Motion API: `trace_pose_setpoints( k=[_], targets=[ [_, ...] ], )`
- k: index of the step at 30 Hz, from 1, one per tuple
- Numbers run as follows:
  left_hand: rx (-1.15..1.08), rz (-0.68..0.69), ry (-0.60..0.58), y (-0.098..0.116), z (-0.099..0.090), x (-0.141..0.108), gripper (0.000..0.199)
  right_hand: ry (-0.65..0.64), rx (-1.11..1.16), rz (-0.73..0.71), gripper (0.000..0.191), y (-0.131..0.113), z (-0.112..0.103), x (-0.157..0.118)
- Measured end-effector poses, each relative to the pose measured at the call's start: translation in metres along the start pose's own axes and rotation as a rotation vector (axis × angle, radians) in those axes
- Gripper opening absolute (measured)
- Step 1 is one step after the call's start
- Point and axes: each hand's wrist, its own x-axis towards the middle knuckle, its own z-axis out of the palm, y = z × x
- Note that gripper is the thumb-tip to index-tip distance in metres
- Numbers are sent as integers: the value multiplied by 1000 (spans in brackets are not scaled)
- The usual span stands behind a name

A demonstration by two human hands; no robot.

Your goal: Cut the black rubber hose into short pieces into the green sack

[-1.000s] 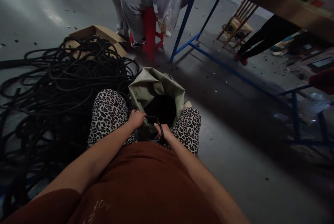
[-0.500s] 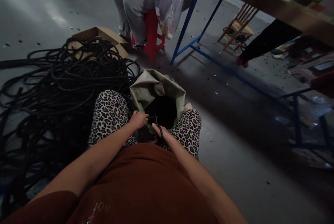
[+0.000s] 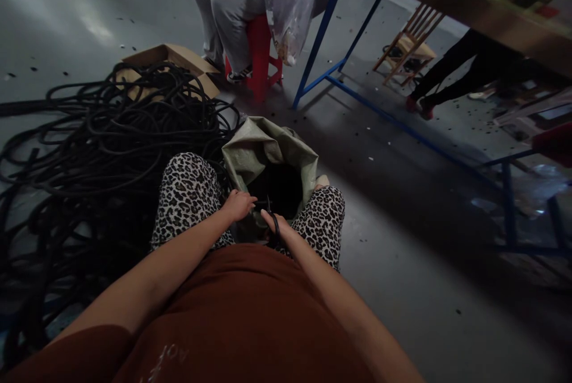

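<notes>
My left hand [image 3: 240,205] is closed around a thin dark strip [image 3: 263,202] at the near left edge of an open sack. My right hand [image 3: 276,224] grips scissors, whose narrow blade [image 3: 269,203] points up over the sack's mouth beside the strip. A black loop, part of the scissors' handle, shows round the right hand. The grey-green sack [image 3: 308,162] stands between my knees, its inside dark. To the left, a big tangle of black tubing [image 3: 116,133] lies on the floor.
An open cardboard box [image 3: 205,82] stands behind the tubing. A person in grey trousers [image 3: 236,8] sits on a red stool [image 3: 259,61] beside a hanging plastic bag [image 3: 290,8]. A table with blue legs [image 3: 322,31] is at the upper right, with a wooden chair [image 3: 409,43] beyond.
My left hand has shifted slightly right, towards the scissors. In the background, the person in black trousers has moved, and both legs now show apart.
</notes>
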Motion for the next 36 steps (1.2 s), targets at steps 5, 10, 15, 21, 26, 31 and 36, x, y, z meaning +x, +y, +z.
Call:
trace_pose_setpoints(
  k=[5,10,15,21,26,31,36],
  targets=[
    [-32,-23,0,2,-2,0,29,40,26,44,50,4,3,1],
    [-2,-31,21,0,-1,1,29,111,27,29,44,7,2,3],
    [10,-21,44,-5,4,2,27,127,-20,4,45,15,2,11],
    [19,-19,16,-8,8,2,27,114,-141,16,45,17,2,17],
    [30,-77,0,-10,8,2,26,122,-117,17,45,12,0,10],
    [15,-138,6,-9,5,3,27,159,-28,67,49,10,0,5],
    [-6,-162,52,-8,3,5,29,2,34,94,54,1,1,-4]
  ],
)
